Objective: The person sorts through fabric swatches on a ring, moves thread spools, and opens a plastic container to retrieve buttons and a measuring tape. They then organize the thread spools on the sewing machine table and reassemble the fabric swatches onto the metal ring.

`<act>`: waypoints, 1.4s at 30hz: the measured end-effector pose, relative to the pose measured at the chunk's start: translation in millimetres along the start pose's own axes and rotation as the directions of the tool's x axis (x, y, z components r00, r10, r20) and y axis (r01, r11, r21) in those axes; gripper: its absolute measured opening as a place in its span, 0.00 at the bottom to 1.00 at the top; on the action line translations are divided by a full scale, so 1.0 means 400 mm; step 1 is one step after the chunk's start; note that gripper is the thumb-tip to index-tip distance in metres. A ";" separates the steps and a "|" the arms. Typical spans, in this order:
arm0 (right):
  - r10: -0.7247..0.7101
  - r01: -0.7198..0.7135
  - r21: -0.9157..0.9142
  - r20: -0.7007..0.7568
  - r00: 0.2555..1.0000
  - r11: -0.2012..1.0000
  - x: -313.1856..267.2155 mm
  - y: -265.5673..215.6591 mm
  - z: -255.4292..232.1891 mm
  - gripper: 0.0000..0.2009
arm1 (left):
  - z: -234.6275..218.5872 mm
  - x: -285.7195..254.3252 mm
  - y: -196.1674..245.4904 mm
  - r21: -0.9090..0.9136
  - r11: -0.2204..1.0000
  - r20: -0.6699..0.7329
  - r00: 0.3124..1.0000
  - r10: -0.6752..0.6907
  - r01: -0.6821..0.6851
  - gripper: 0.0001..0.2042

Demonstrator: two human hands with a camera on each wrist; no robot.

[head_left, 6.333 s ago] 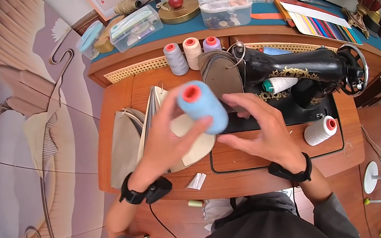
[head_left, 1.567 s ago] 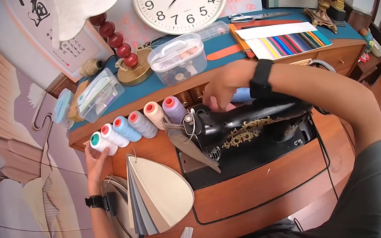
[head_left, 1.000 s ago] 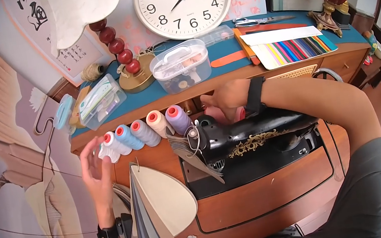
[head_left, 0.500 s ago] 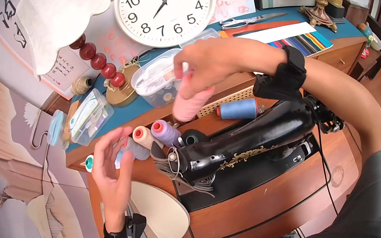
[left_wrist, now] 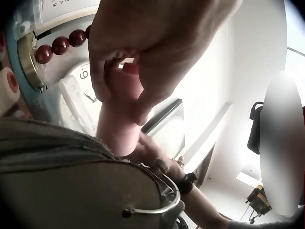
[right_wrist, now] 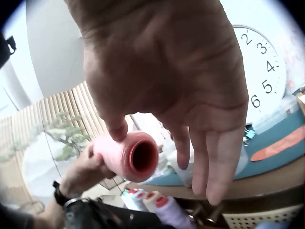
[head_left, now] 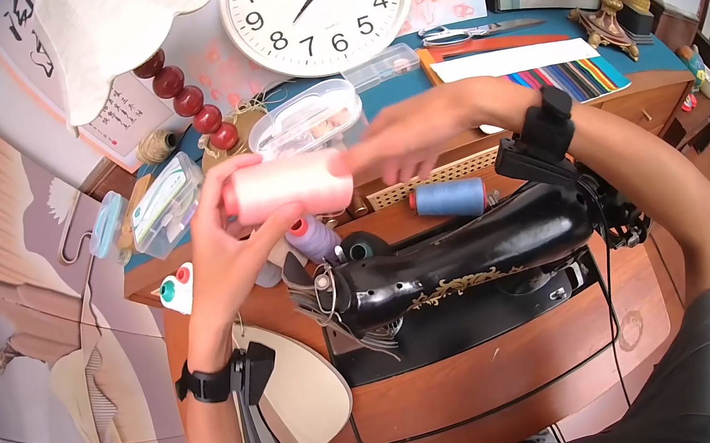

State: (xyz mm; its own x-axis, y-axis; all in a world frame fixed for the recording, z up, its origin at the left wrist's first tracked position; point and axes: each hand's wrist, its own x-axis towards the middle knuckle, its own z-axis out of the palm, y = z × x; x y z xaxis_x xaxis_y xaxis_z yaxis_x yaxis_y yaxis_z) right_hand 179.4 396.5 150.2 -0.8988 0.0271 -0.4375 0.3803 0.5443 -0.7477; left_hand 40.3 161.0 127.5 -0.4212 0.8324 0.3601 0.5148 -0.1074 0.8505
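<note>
My left hand (head_left: 223,244) grips a pink cone of thread (head_left: 293,187) lying sideways in the air, fingers and thumb round its end. The left wrist view shows the same grip on the pink cone (left_wrist: 121,109) from below. At the cone's other end is my right hand (head_left: 424,130), its fingers straight; in the right wrist view its thumb is right at the cone's hollow end (right_wrist: 143,156). Beneath the held cone stand a lilac cone (head_left: 314,240) and others partly hidden by the left hand. A blue cone (head_left: 450,199) lies on its side behind the black sewing machine (head_left: 464,255).
White cones (head_left: 176,291) stand at the table's left. Fabric swatches (head_left: 299,390) lie in front. On the raised teal shelf are a clear button box (head_left: 305,117), a lamp with red beads (head_left: 188,102), scissors (head_left: 473,31) and a colour card (head_left: 570,77). A cable (head_left: 611,301) crosses the machine.
My right hand lifted the pink cone from behind the machine and carried it left. The left hand left the white cones, rose and now holds the pink one; the right fingers have straightened.
</note>
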 end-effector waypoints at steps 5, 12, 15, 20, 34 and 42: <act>0.068 -0.074 -0.481 -0.031 0.997 0.874 0.049 0.077 0.033 0.44 | 0.004 0.052 -0.021 0.276 0.954 0.113 0.990 0.087 -0.116 0.26; -0.047 0.076 -0.728 0.060 0.997 0.681 0.100 0.125 0.089 0.25 | 0.076 0.133 -0.054 0.395 0.873 0.556 0.831 0.022 -0.287 0.25; -0.037 0.041 -0.787 0.024 0.999 0.615 0.086 0.115 0.101 0.23 | 0.110 0.148 -0.059 0.429 0.849 0.621 0.783 -0.030 -0.308 0.23; -0.057 0.051 -0.836 0.023 0.998 0.547 0.120 0.186 0.114 0.22 | 0.102 0.180 -0.090 0.464 0.822 0.676 0.731 -0.088 -0.330 0.23; -0.008 0.028 -0.761 0.030 1.000 0.648 0.044 0.104 0.099 0.18 | 0.083 0.201 -0.153 0.282 0.939 0.710 0.701 -0.067 -0.196 0.23; 0.014 -0.114 -0.698 -0.147 0.989 0.707 -0.045 0.024 0.080 0.23 | 0.130 0.185 -0.195 0.261 0.889 0.699 0.709 0.096 -0.377 0.24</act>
State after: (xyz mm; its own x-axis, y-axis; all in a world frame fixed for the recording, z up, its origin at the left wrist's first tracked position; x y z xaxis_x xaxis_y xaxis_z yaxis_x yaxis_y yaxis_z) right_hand 206.3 374.3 135.0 -0.9155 0.1578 -0.3700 0.2191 0.9670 -0.1298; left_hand 7.7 259.3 67.8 0.2728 0.9596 0.0687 0.8111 -0.2679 0.5199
